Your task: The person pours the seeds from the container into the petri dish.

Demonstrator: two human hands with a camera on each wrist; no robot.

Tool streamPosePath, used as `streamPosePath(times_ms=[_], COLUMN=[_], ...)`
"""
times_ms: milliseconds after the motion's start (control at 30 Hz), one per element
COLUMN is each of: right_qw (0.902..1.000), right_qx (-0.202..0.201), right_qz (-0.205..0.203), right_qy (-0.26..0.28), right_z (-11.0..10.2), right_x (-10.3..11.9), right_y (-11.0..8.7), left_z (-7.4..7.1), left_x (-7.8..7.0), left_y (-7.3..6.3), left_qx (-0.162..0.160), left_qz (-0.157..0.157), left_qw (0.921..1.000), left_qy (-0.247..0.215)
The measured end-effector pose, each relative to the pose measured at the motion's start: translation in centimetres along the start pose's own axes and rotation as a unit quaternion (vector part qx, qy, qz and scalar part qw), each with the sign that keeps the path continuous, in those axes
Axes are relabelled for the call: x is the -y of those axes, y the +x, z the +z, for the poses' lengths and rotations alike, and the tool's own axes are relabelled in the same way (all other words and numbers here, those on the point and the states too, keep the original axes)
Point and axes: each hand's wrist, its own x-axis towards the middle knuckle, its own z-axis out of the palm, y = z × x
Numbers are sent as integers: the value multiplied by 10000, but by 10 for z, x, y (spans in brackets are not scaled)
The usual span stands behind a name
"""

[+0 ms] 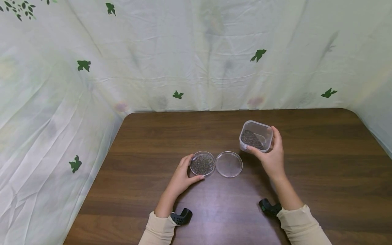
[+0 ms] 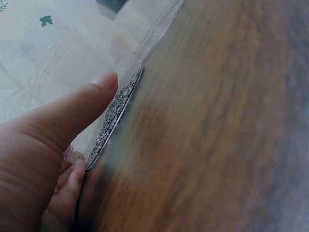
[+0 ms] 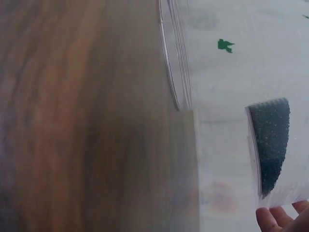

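Note:
A round transparent petri dish (image 1: 202, 152) with dark grey grains (image 1: 203, 165) spread in it rests on the table. My left hand (image 1: 180, 178) holds it from the left, fingers at the far side and thumb at the near side; in the left wrist view the thumb (image 2: 91, 99) lies in front of the grains. My right hand (image 1: 271, 158) grips a transparent rectangular plastic container (image 1: 261, 129), raised off the table and tilted. Inside, dark grains (image 3: 271, 145) are heaped toward its left side. Between them, a second round transparent dish (image 1: 229, 165) lies beside the first, without grains.
The brown wooden table (image 1: 330, 163) extends around the dishes on every side. A pale cloth (image 1: 196, 61) with green leaf-like and bird-like shapes hangs behind and at the sides. Black wrist devices (image 1: 182, 216) sit on both wrists.

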Motion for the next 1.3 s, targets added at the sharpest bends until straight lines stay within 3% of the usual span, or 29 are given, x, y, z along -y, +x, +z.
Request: streamPosePath(times_ms=[700, 1300], right_qw=[9989, 9965], right_qx=[-425, -582], right_qz=[30, 436], right_qy=[-185, -403], right_z=[-21, -38], right_x=[-15, -23], right_y=[2, -1], left_z=[0, 0], left_x=[0, 0], left_y=[0, 0], left_qx=[-13, -8], left_qz=[-5, 13], left_qw=[10000, 10000], left_qy=[10, 41])
